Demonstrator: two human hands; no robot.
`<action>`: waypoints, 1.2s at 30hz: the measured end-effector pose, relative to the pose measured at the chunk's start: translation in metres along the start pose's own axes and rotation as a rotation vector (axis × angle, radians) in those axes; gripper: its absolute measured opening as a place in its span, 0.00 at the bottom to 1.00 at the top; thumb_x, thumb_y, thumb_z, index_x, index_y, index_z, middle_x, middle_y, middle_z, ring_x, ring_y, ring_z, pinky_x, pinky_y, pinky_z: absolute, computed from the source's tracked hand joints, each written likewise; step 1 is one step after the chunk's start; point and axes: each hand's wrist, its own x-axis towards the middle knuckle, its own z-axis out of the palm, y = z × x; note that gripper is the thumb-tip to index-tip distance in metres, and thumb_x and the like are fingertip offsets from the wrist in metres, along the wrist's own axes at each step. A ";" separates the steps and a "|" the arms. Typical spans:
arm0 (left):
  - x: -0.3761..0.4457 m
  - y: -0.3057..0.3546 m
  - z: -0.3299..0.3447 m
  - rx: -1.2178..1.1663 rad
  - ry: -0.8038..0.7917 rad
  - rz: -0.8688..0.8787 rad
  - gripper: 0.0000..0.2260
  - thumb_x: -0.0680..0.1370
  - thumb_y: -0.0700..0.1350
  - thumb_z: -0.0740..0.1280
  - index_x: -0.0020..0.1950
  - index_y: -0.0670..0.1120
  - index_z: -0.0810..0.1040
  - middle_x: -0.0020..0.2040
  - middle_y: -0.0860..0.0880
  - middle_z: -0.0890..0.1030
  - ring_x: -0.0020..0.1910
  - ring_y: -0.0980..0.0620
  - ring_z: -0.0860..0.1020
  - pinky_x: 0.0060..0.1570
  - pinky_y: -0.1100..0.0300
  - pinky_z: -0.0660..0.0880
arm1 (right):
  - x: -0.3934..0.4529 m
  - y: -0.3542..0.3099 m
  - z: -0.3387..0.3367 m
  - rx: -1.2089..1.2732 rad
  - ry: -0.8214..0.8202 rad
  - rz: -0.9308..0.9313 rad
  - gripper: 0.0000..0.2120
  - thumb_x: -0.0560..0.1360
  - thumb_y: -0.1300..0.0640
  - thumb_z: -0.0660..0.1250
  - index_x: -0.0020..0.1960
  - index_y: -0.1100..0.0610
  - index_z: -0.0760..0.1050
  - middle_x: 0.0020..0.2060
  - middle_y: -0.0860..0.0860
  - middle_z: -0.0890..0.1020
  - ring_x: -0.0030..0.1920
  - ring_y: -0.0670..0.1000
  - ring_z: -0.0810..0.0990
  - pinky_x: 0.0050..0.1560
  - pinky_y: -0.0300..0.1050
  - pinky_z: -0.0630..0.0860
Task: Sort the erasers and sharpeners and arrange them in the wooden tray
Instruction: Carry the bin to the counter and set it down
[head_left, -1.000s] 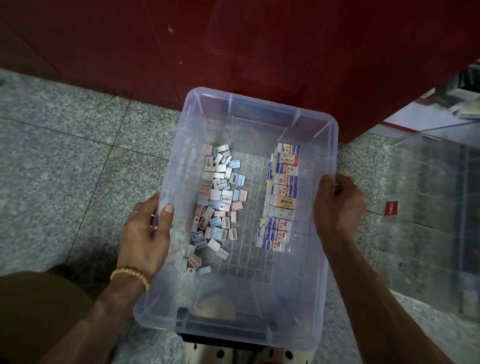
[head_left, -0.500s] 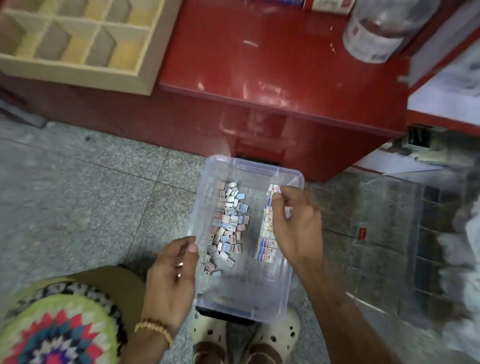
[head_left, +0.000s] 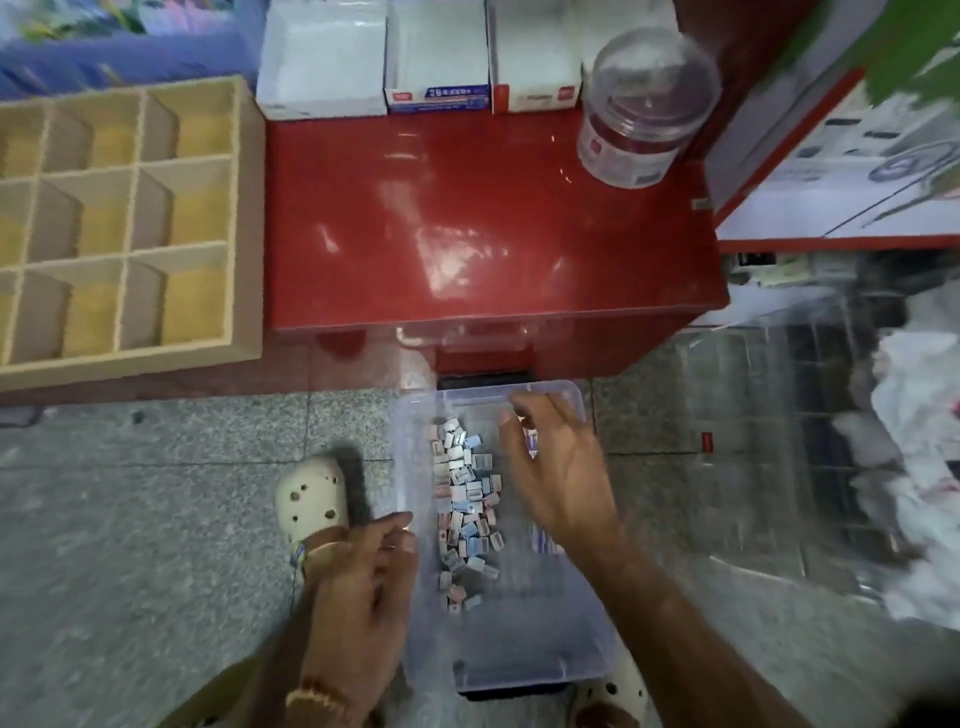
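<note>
Head-camera view: a clear plastic bin (head_left: 415, 467) is seen on the speckled stone floor (head_left: 156, 519), just in front of a red counter (head_left: 493, 234). Small pastel sharpeners (head_left: 467, 499) are scattered in a strip down the bin's left half. Boxed erasers (head_left: 543, 543) along the bin's right half are mostly hidden beneath the right hand (head_left: 558, 478), which is held over them with fingers spread and bent downward; whether anything is pinched cannot be told through the blur. The left hand (head_left: 363, 582) is placed at the bin's left wall, fingers loosely curled with thumb and forefinger near the rim; a firm grip on it cannot be confirmed. A beaded bracelet (head_left: 317, 696) is worn on that wrist. The wooden tray (head_left: 244, 208), divided into compartments, is set on the counter well to the upper left of the bin. White stationery boxes (head_left: 436, 57) and a clear round jar (head_left: 639, 104) are lined up along the counter's far edge. Cream perforated clogs (head_left: 311, 499) are seen left of the bin and at its near end
</note>
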 end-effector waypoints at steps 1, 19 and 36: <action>0.015 -0.006 -0.005 0.039 -0.054 0.011 0.18 0.75 0.64 0.55 0.57 0.58 0.77 0.47 0.59 0.81 0.44 0.67 0.80 0.43 0.70 0.77 | 0.005 0.000 0.011 0.003 0.011 0.028 0.28 0.78 0.41 0.49 0.61 0.58 0.78 0.55 0.55 0.82 0.54 0.55 0.80 0.54 0.54 0.78; 0.168 -0.136 0.021 0.199 -0.299 0.135 0.17 0.81 0.48 0.60 0.70 0.48 0.67 0.57 0.55 0.73 0.48 0.65 0.72 0.40 0.79 0.66 | -0.018 0.122 0.204 -0.119 0.292 0.320 0.20 0.81 0.48 0.52 0.47 0.60 0.76 0.42 0.57 0.79 0.37 0.57 0.77 0.36 0.52 0.75; 0.191 -0.220 0.096 -0.041 -0.103 0.446 0.31 0.78 0.57 0.54 0.78 0.45 0.53 0.69 0.45 0.72 0.62 0.50 0.76 0.57 0.59 0.75 | -0.028 0.253 0.368 -0.357 -0.138 0.261 0.42 0.75 0.32 0.60 0.81 0.51 0.50 0.80 0.60 0.47 0.79 0.61 0.47 0.77 0.60 0.48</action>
